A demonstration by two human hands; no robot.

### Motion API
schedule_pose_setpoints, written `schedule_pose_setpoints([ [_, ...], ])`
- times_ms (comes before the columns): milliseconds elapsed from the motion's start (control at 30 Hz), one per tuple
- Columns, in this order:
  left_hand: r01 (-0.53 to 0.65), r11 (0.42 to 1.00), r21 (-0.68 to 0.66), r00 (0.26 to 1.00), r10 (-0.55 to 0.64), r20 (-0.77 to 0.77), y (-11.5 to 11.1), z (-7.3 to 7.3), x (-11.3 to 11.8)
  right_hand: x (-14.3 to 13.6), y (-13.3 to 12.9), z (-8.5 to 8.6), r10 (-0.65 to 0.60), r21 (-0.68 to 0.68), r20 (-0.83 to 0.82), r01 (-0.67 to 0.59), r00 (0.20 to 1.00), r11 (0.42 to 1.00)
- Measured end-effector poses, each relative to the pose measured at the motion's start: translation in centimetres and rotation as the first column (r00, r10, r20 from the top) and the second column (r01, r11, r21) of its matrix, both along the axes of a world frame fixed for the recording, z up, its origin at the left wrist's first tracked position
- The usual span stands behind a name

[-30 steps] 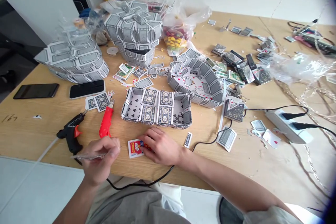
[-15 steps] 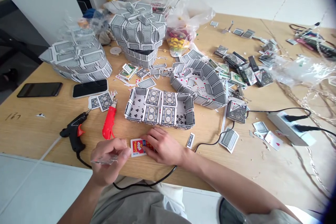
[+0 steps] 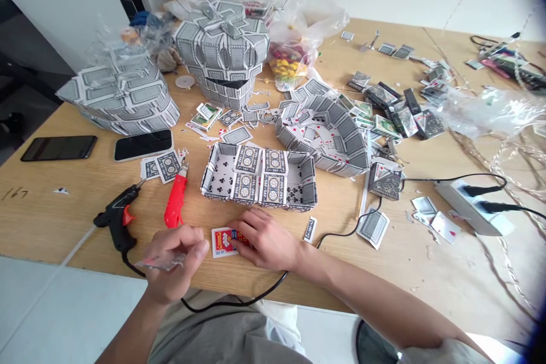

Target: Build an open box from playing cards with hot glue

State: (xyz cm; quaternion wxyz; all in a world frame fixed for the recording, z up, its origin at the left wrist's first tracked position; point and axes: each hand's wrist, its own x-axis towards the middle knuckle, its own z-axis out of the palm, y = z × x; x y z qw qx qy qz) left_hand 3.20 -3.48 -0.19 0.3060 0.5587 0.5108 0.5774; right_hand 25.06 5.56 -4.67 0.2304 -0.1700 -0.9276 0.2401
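My left hand [image 3: 173, 264] is closed, thumb against fingers, around a thin scrap of clear plastic film [image 3: 164, 260] near the table's front edge. Just right of it lies a red-and-blue printed card [image 3: 220, 242] with a white border. My right hand [image 3: 267, 242] rests over that card's right part, fingers curled on it, hiding the rest. Beyond the right hand stands an open rectangular box made of playing cards [image 3: 217, 176], with patterned card backs laid across its middle. A red utility knife [image 3: 176, 202] lies beyond my left hand.
A black glue gun [image 3: 117, 219] lies at left, its cable [image 3: 234, 301] passing below my hands. Two phones [image 3: 60, 148] lie behind it. Card-covered baskets [image 3: 222, 45], a curved card tray [image 3: 358, 162], loose cards and a power strip [image 3: 473, 207] occupy the back and right.
The view has shifted slightly, so things at left appear a little further left. Both hands keep nearly the same pose, the left still on the film and the right on the card.
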Motion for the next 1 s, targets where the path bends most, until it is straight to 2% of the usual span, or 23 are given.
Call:
schedule_pose_setpoints([
  [100, 0.131, 0.991, 0.015, 0.99, -0.13, -0.051, 0.3, 1.2, 0.8, 0.0, 0.0, 0.0, 0.0, 0.008, -0.004, 0.0, 1.0, 1.0],
  [200, 0.125, 0.992, 0.018, 0.985, -0.122, -0.122, 0.3, 1.7, 1.0, -0.1, 0.0, 0.0, -0.005, 0.02, -0.012, 0.005, 1.0, 1.0],
  [433, 0.105, 0.994, 0.028, 0.989, -0.101, -0.11, -0.5, 0.6, 0.4, 0.0, 0.1, 0.0, -0.002, 0.003, -0.013, 0.002, 1.0, 1.0],
  [667, 0.121, 0.993, 0.005, 0.991, -0.12, -0.066, -0.6, 0.3, 0.4, 0.0, 0.0, -0.1, -0.003, 0.002, 0.025, 0.003, 1.0, 1.0],
  [1000, 0.058, 0.998, -0.026, 0.981, -0.052, 0.187, -0.6, -1.0, -0.9, 0.1, 0.1, -0.1, 0.001, -0.015, 0.057, 0.0, 0.998, 1.0],
])
